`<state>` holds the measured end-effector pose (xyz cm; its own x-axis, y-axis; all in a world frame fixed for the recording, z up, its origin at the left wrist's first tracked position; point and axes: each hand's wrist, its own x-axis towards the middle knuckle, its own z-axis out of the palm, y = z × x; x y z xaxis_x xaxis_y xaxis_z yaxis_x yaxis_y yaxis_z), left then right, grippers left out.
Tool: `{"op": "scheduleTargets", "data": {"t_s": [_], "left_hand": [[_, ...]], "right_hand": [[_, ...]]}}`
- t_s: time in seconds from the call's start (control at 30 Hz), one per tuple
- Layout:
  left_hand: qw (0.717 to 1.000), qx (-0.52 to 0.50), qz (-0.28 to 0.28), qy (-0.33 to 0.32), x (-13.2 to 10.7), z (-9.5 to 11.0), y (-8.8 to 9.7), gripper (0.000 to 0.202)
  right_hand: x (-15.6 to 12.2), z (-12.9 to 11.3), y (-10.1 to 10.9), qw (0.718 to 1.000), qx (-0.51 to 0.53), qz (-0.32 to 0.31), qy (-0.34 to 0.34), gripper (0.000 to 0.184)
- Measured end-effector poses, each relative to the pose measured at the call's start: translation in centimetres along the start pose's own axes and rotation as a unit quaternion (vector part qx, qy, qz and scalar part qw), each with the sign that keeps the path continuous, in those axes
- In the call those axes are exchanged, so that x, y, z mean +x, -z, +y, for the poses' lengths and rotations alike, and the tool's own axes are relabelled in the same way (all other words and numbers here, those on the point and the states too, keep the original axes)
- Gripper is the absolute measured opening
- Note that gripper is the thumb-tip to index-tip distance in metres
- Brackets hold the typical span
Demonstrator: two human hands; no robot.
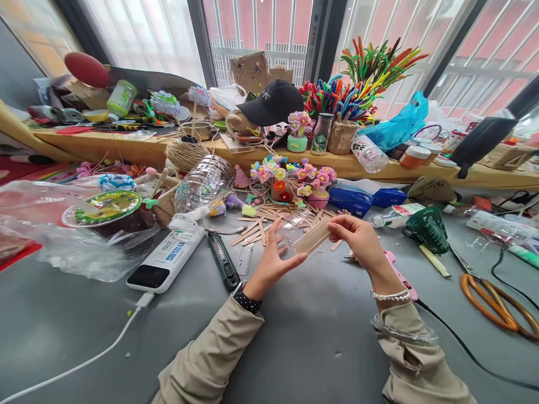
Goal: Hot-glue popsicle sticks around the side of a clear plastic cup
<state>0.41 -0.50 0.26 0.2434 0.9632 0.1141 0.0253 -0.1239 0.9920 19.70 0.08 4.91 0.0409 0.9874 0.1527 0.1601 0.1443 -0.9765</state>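
My right hand (353, 238) pinches the right end of a flat bundle of pale wooden craft sticks (312, 237), held tilted above the table. Clear, shiny plastic (295, 223) shows along the bundle's left side; whether it wraps the sticks is unclear. On the left, my left hand (273, 258) is open, fingers spread and thumb stretched toward the bundle's lower edge. I cannot tell whether the thumb touches it. Behind both hands lies a pile of loose craft sticks (263, 224). A clear ruler (246, 259) and a dark green utility knife (224, 261) lie left of my left hand.
A white power bank (167, 258) with a cable lies left, beside a plastic-bagged tub (105, 207). At right are a pink-handled tool (400, 275), scissors (492, 297) and a green cup (427, 230). Crocheted flowers (290, 174) stand behind, below a crowded shelf (269, 154).
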Motion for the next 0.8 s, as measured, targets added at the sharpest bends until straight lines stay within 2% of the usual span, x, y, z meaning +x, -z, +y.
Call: {"op": "scheduleTargets", "data": {"t_s": [0.1, 0.23, 0.37, 0.47, 0.63, 0.8], "left_hand": [[0.999, -0.041, 0.016, 0.022, 0.1, 0.2, 0.0, 0.082], [0.991, -0.091, 0.082, 0.053, 0.2, 0.5, 0.0, 0.068], [0.978, -0.157, 0.123, 0.065, 0.6, 0.2, 0.2, 0.068], [0.977, -0.141, 0.152, 0.049, 0.7, -0.2, 0.2, 0.07], [0.983, -0.116, 0.142, 0.005, 0.4, 0.0, -0.1, 0.072], [0.983, -0.125, 0.134, 0.0, 0.2, 0.5, -0.2, 0.069]], "right_hand": [[-0.1, -0.3, -0.4, 1.0, 0.022, 0.01, 0.001, 0.025], [-0.1, -0.7, -0.8, 0.998, 0.047, 0.031, 0.0, 0.027], [-0.1, -0.8, -1.0, 0.992, 0.104, 0.064, -0.02, 0.031], [-0.3, -0.8, -1.8, 0.99, 0.132, 0.042, -0.026, 0.033], [-0.7, -0.7, -3.5, 0.994, 0.093, -0.027, -0.044, 0.037], [-0.7, -0.7, -3.5, 0.996, 0.075, -0.013, -0.052, 0.038]]}}
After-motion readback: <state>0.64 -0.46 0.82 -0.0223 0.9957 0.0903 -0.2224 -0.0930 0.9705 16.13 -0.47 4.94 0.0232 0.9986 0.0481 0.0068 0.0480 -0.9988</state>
